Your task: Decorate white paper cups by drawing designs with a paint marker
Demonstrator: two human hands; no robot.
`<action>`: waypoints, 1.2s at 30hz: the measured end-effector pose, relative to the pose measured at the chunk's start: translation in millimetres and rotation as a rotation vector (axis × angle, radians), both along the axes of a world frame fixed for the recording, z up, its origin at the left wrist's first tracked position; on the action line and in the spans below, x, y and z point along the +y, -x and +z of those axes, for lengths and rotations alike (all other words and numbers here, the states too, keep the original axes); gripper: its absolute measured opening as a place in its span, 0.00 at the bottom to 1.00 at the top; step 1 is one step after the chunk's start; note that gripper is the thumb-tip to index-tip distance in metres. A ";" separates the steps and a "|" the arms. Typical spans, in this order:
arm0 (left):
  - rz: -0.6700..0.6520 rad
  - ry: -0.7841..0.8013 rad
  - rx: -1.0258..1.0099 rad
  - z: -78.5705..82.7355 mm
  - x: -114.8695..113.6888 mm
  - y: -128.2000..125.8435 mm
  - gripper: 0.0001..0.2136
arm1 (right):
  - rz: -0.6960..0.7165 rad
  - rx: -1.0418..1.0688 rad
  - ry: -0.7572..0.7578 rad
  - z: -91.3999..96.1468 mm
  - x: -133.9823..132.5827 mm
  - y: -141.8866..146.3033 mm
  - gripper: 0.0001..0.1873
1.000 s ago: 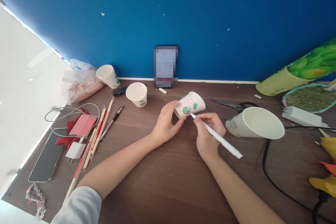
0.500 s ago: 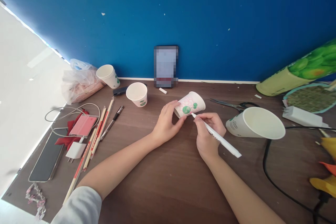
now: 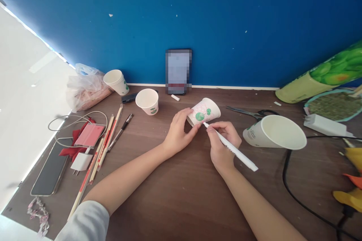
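Note:
A white paper cup (image 3: 211, 107) with green leaves and pink lines lies tilted on its side in the middle of the table. My left hand (image 3: 178, 130) grips its left end between thumb and fingers. In my right hand (image 3: 223, 145) is a white marker pen (image 3: 237, 153), held like a pencil, its tip at the cup's lower side just under the larger green leaf. Whether the tip touches the cup I cannot tell. Behind the cup, a small white pen cap (image 3: 175, 98) lies before a propped-up phone (image 3: 178, 71) with a blurred screen.
Left stand a paper cup (image 3: 147, 101) and stacked cups (image 3: 116, 81), near chopsticks (image 3: 109, 139), a black pen (image 3: 121, 132), a charger (image 3: 82, 161) and a phone (image 3: 49, 173). Scissors (image 3: 246, 111), a large paper cup (image 3: 258, 135) and a black cable (image 3: 291, 188) lie right. A blue wall (image 3: 220, 26) closes the back.
The marker tip and my right hand have shifted slightly left and down along the cup. My left hand still holds the cup in nearly the same place.

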State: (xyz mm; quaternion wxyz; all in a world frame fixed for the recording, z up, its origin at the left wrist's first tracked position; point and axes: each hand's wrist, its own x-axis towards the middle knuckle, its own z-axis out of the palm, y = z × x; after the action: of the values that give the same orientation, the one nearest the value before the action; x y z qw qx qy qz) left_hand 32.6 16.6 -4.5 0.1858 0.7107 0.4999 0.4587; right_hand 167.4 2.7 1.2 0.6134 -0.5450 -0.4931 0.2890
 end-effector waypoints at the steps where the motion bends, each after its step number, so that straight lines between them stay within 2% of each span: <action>1: -0.001 -0.002 -0.003 -0.2 -0.1 -0.2 0.18 | 0.013 -0.004 -0.003 0.1 -0.2 0.3 0.02; 11: -0.025 -0.030 -0.002 -1.0 0.5 1.1 0.17 | 0.019 -0.007 0.027 1.5 0.8 -0.2 0.02; 23: -0.013 0.009 0.002 -0.7 0.3 0.6 0.18 | -0.003 0.013 0.057 3.1 -0.5 0.6 0.03; 33: 0.015 -0.004 0.025 -1.9 -0.4 1.1 0.17 | 0.006 0.000 0.017 3.8 0.1 -0.3 0.04; 36: 0.034 -0.006 0.030 -1.9 -0.3 2.1 0.20 | 0.002 0.002 0.001 2.8 -0.9 -0.2 0.04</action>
State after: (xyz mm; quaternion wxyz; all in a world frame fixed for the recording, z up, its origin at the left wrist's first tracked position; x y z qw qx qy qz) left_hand 30.5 16.3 -6.5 0.1682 0.7094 0.5131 0.4529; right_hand 167.7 1.8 4.0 0.6133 -0.5447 -0.4928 0.2903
